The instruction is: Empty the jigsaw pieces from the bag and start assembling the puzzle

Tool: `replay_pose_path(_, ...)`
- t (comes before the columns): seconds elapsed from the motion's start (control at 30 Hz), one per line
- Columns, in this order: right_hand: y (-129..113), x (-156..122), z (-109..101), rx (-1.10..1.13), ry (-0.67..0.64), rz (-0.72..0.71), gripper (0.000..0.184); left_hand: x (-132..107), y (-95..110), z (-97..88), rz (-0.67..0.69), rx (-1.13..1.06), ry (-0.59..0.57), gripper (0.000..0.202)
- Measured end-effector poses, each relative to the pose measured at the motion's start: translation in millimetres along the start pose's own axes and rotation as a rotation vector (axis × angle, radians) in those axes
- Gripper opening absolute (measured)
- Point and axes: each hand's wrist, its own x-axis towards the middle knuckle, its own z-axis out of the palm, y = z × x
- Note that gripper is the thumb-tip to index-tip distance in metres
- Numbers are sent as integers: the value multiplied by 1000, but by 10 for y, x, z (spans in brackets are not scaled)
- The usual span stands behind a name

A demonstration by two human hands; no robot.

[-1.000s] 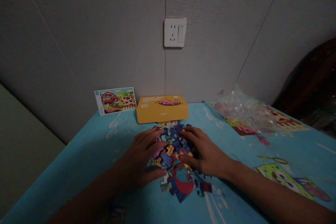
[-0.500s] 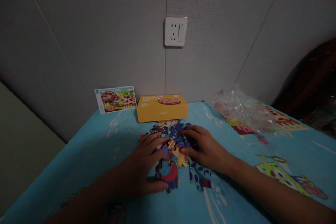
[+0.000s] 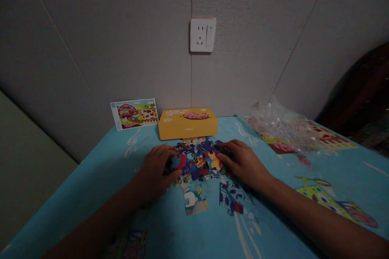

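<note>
A heap of colourful jigsaw pieces [image 3: 199, 160] lies on the blue cartoon-print tablecloth [image 3: 91, 186], just in front of a yellow puzzle box [image 3: 187, 123]. My left hand [image 3: 156, 170] rests on the heap's left side, fingers curled over a red and blue piece. On the right side of the heap sits my right hand [image 3: 244, 163], fingers bent down onto the pieces. Two joined chunks, a pale one [image 3: 194, 201] and a purple-spotted one [image 3: 231, 200], lie apart nearer to me.
A farm picture card [image 3: 134, 113] leans against the grey wall left of the box. Crumpled clear plastic bags [image 3: 279, 127] lie at the back right. A white wall socket [image 3: 202, 35] is above the box. A dark rounded object [image 3: 361, 97] stands at far right.
Both hands have slid away from me and apart, spreading the heap. The pale chunk and the purple-spotted chunk are now left uncovered behind my hands.
</note>
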Motion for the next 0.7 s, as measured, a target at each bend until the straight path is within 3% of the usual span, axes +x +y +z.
replay_pose_path(0.2,-82,-59,-8,36,-90,-131,49,-22,30,-11,16,7,-100,59)
replay_pose_path(0.43,-55,-26,5,37,-88,-101,37,-29,13,-22,16,-58,-59,53)
replay_pose_path(0.7,-79,-55,-14,96,-93,-155,47,29,37,-58,7,-92,-6,56)
